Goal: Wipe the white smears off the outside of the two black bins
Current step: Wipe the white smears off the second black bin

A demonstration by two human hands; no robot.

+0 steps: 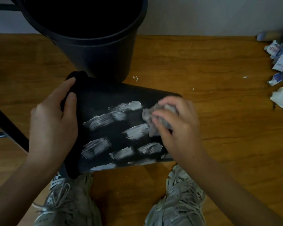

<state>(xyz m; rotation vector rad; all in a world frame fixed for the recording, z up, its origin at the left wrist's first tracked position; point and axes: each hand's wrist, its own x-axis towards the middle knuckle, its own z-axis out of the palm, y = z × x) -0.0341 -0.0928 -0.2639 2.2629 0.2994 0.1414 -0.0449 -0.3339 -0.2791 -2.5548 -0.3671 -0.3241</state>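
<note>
Head view: we have the tipped bin [104, 101] lying on its side on the floor [219, 70] at centre frame. Our left hand [54, 121], at 9 o'clock of it, has fingers curled over the rim. Our right hand [175, 126], at 3 o'clock, presses a grey rag [149, 115] bunched under curled fingers against the base end. Roughly eight white smears [134, 132] remain on the side facing us; wiping looks barely begun. The upright bin [103, 59] at 12 o'clock shows no smears on its visible side; the rest is hidden.
</note>
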